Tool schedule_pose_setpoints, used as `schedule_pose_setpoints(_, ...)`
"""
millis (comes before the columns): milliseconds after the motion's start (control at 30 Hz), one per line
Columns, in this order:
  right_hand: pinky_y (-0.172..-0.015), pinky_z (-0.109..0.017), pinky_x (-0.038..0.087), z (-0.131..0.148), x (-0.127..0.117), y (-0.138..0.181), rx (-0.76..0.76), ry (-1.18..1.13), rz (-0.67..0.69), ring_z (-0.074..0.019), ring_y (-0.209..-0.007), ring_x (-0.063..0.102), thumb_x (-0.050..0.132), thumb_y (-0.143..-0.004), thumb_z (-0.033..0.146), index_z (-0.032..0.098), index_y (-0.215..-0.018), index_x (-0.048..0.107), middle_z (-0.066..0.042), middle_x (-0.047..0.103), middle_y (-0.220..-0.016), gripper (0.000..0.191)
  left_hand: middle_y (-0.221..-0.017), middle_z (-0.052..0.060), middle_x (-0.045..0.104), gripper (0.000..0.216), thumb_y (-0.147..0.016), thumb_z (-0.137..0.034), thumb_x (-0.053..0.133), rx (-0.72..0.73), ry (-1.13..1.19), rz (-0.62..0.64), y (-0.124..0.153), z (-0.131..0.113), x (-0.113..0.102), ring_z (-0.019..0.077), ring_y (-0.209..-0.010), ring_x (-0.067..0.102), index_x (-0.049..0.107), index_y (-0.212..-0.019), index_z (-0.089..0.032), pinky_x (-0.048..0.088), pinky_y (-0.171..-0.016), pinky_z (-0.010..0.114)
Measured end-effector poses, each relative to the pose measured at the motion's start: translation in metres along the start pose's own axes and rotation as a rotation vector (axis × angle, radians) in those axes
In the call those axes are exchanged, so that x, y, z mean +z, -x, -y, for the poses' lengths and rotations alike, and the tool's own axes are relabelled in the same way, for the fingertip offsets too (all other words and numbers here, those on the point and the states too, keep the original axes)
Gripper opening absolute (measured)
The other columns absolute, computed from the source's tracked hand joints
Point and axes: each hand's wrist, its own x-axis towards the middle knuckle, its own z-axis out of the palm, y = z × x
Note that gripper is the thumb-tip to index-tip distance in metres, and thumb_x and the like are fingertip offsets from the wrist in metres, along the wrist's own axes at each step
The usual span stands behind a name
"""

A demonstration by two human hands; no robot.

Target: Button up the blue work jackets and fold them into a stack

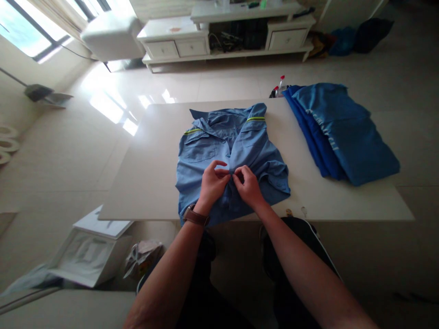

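Observation:
A light blue work shirt [206,151] with yellow-green shoulder stripes lies face up on the white table [151,173], collar at the far side. My left hand [213,183] and my right hand [248,185] meet over the shirt's front placket near its lower middle. Both hands are closed in a pinch on the placket fabric, fingertips almost touching. A brown watch sits on my left wrist. The shirt's hem hangs slightly over the near table edge.
A pile of darker blue garments [343,132] lies on the table's right side. Small bottles [279,87] stand beyond its far edge. A white bin [89,251] sits on the floor at left. A white TV cabinet [226,36] lines the far wall.

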Motion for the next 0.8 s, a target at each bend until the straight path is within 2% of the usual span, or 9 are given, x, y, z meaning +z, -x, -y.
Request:
schedule_pose_setpoints(133, -0.079, -0.032, 0.046, 0.000, -0.001, 0.001, -0.062, 0.061, 0.051, -0.0202, -0.084, 0.056, 0.048, -0.096, 0.024, 0.024, -0.087, 0.050, -0.004, 0.056, -0.090, 0.009, -0.081, 0.001, 0.073, 0.034, -0.069, -0.012, 0.070, 0.011, -0.005, 0.000, 0.001, 0.001, 0.000, 0.0139, -0.074, 0.070, 0.063, -0.101, -0.019, 0.053, -0.069, 0.023)
schedule_pose_setpoints(267, -0.083, -0.034, 0.045, 0.003, 0.000, 0.003, -0.113, 0.119, 0.013, -0.0216, -0.089, 0.055, 0.043, -0.099, 0.022, 0.025, -0.088, 0.050, -0.006, 0.056, -0.092, 0.013, -0.081, 0.003, 0.072, 0.015, -0.070, -0.018, 0.072, 0.068, -0.141, -0.068, 0.001, 0.002, -0.001, 0.0149, -0.077, 0.068, 0.067, -0.084, -0.017, 0.052, -0.071, 0.024)
schedule_pose_setpoints(333, -0.084, -0.034, 0.045, 0.003, 0.002, 0.005, -0.135, 0.152, 0.002, -0.0221, -0.090, 0.055, 0.041, -0.101, 0.023, 0.025, -0.088, 0.051, -0.006, 0.056, -0.093, 0.016, -0.075, 0.002, 0.070, 0.010, -0.072, -0.024, 0.074, 0.071, -0.260, -0.095, 0.001, 0.002, -0.001, 0.0143, -0.072, 0.064, 0.069, -0.076, -0.016, 0.049, -0.065, 0.023)
schedule_pose_setpoints(400, -0.085, -0.035, 0.045, 0.003, 0.003, 0.007, -0.145, 0.185, -0.003, -0.0227, -0.092, 0.054, 0.039, -0.103, 0.024, 0.025, -0.089, 0.052, -0.007, 0.057, -0.094, 0.019, -0.067, 0.001, 0.068, 0.016, -0.075, -0.031, 0.073, 0.020, -0.301, -0.063, 0.000, 0.004, -0.002, 0.0132, -0.063, 0.059, 0.071, -0.073, -0.016, 0.043, -0.059, 0.023)
schedule_pose_setpoints(500, -0.086, -0.036, 0.045, 0.002, 0.005, 0.009, -0.153, 0.221, -0.007, -0.0238, -0.093, 0.054, 0.037, -0.105, 0.025, 0.025, -0.090, 0.054, -0.008, 0.058, -0.095, 0.023, -0.062, 0.002, 0.066, 0.027, -0.079, -0.041, 0.070, -0.070, -0.227, 0.007, -0.001, 0.009, -0.003, 0.0125, -0.058, 0.056, 0.074, -0.073, -0.014, 0.040, -0.055, 0.023)
schedule_pose_setpoints(633, -0.086, -0.037, 0.045, 0.001, 0.006, 0.009, -0.187, 0.249, -0.001, -0.0245, -0.094, 0.054, 0.036, -0.106, 0.025, 0.024, -0.091, 0.055, -0.009, 0.059, -0.095, 0.024, -0.064, 0.003, 0.068, 0.029, -0.077, -0.042, 0.072, -0.144, -0.101, 0.052, -0.003, 0.014, -0.004, 0.0125, -0.059, 0.058, 0.074, -0.075, -0.013, 0.043, -0.058, 0.023)
schedule_pose_setpoints(800, -0.084, -0.036, 0.046, 0.002, 0.007, 0.009, -0.214, 0.243, -0.027, -0.0233, -0.091, 0.054, 0.036, -0.106, 0.024, 0.024, -0.090, 0.053, -0.008, 0.058, -0.093, 0.024, -0.064, 0.000, 0.064, 0.032, -0.070, -0.045, 0.080, -0.108, -0.008, 0.051, -0.002, 0.010, -0.004, 0.0103, -0.059, 0.051, 0.071, -0.077, -0.014, 0.037, -0.054, 0.022)
